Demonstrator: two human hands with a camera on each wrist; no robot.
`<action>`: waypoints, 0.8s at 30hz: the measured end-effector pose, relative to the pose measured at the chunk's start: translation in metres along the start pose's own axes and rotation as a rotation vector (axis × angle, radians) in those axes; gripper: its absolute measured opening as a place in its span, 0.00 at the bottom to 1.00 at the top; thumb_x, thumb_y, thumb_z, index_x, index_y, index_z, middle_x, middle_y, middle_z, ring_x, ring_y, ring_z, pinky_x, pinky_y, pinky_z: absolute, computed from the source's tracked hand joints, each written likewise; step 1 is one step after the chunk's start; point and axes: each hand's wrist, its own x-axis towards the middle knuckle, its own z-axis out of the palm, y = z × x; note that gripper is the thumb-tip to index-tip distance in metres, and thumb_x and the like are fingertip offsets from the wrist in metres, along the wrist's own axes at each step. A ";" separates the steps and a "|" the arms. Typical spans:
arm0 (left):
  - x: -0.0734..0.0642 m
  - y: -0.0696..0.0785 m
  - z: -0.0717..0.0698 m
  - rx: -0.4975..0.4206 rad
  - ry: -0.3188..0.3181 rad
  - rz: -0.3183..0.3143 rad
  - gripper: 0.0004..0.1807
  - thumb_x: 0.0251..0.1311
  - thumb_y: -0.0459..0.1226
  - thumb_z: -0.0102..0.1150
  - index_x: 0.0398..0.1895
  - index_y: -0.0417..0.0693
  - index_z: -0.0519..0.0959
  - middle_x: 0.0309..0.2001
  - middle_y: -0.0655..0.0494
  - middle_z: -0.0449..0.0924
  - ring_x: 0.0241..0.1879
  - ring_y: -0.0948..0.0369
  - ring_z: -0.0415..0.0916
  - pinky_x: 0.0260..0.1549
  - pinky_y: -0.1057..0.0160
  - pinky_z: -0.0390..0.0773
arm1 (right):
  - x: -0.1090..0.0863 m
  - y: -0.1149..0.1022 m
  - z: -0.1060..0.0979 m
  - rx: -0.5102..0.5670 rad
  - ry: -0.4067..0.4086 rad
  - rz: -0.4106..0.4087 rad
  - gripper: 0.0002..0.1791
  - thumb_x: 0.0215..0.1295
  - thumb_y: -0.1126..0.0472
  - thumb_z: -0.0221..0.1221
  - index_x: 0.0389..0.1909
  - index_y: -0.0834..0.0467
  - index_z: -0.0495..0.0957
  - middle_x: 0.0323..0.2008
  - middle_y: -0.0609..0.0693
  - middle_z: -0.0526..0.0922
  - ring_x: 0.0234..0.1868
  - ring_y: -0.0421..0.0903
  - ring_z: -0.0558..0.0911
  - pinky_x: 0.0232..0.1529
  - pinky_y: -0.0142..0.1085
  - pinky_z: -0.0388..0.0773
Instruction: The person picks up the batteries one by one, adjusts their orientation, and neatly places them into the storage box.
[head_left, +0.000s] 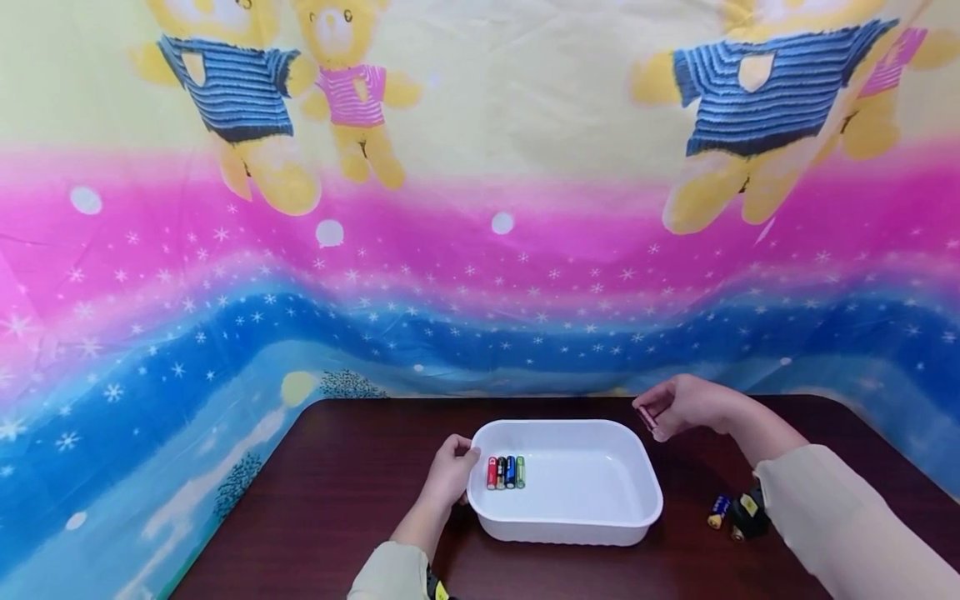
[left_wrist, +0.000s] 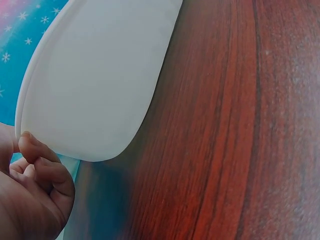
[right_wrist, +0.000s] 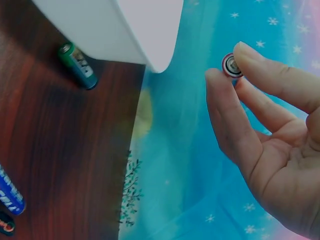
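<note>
A white plastic basin (head_left: pixel 570 531) stands on the dark wood table. My left hand (head_left: pixel 452 471) grips its left rim, thumb on top and fingers curled beneath, as the left wrist view shows. Inside, against the left end, several AA-size batteries lie side by side: a red one (head_left: pixel 492 473), a black one (head_left: pixel 502 473), a blue one (head_left: pixel 511 472) and a green one (head_left: pixel 521 472). My right hand (head_left: pixel 686 406) is raised beside the basin's back right corner. Between thumb and fingertips it pinches a dark red battery (head_left: pixel 647 417), whose round end (right_wrist: pixel 231 66) faces the right wrist camera.
On the table right of the basin lie a blue battery with a gold end (head_left: pixel 718 511) and another, partly hidden by the right wrist camera (head_left: pixel 750 512). The right wrist view also shows a green battery (right_wrist: pixel 77 66) near the basin. A printed cloth (head_left: pixel 480 250) hangs behind the table.
</note>
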 end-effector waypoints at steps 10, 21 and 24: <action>0.000 -0.001 0.000 0.007 0.010 0.007 0.10 0.65 0.38 0.48 0.46 0.43 0.70 0.34 0.42 0.76 0.11 0.61 0.62 0.09 0.68 0.66 | 0.012 -0.014 0.011 0.022 -0.056 -0.023 0.30 0.45 0.77 0.65 0.54 0.71 0.72 0.41 0.59 0.77 0.40 0.51 0.78 0.38 0.43 0.80; 0.001 0.000 0.002 0.004 0.015 -0.006 0.10 0.66 0.38 0.48 0.46 0.44 0.70 0.34 0.42 0.75 0.11 0.61 0.61 0.09 0.68 0.66 | 0.039 -0.016 0.027 0.128 -0.156 -0.080 0.29 0.47 0.78 0.62 0.55 0.70 0.71 0.46 0.65 0.76 0.42 0.53 0.78 0.42 0.43 0.79; 0.001 0.001 0.002 0.009 0.017 -0.008 0.10 0.65 0.38 0.48 0.45 0.44 0.70 0.33 0.43 0.75 0.11 0.61 0.61 0.09 0.68 0.66 | 0.045 -0.017 0.030 0.134 -0.162 -0.080 0.28 0.47 0.79 0.62 0.54 0.69 0.72 0.46 0.66 0.76 0.42 0.53 0.79 0.41 0.43 0.79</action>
